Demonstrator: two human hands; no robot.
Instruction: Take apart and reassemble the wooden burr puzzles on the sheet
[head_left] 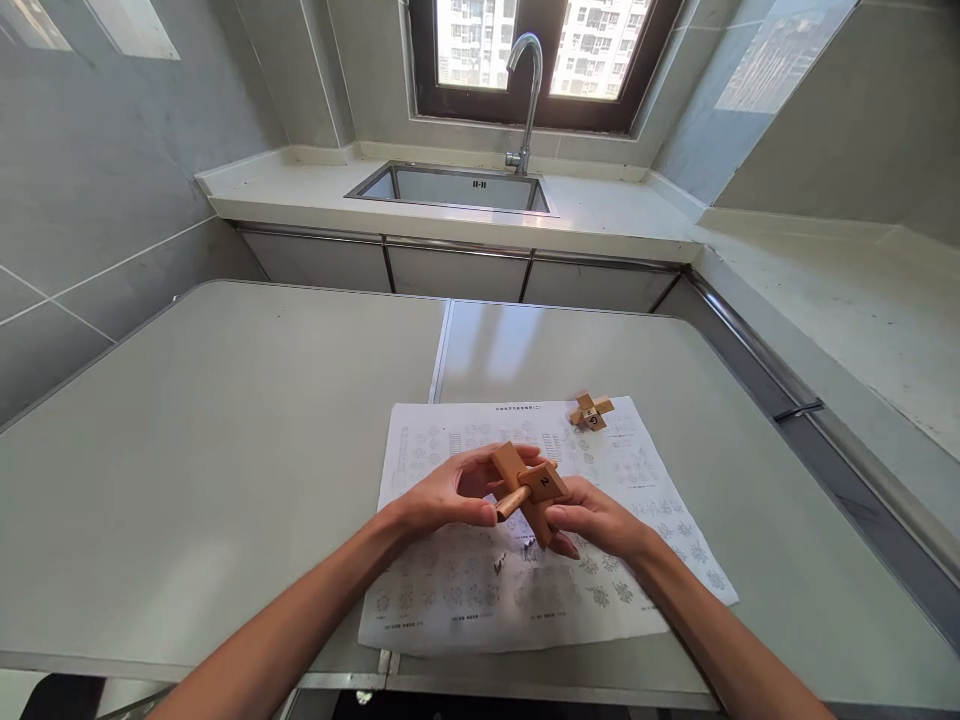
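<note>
1. Two bare hands grip one wooden puzzle [537,505]. Left hand [459,490]: partly open, curved about the piece, thumb by the round rod's near end, fingers behind.
2. Right hand [596,515]: more closed, thumb and fingers pinching the lower right side.
3. The puzzle: crossed tan bars, tilted, one face marked "2"; held above the printed sheet [420,600] on the table [225,450].
4. Second wooden puzzle [591,412]: on the sheet's far right corner.
</note>
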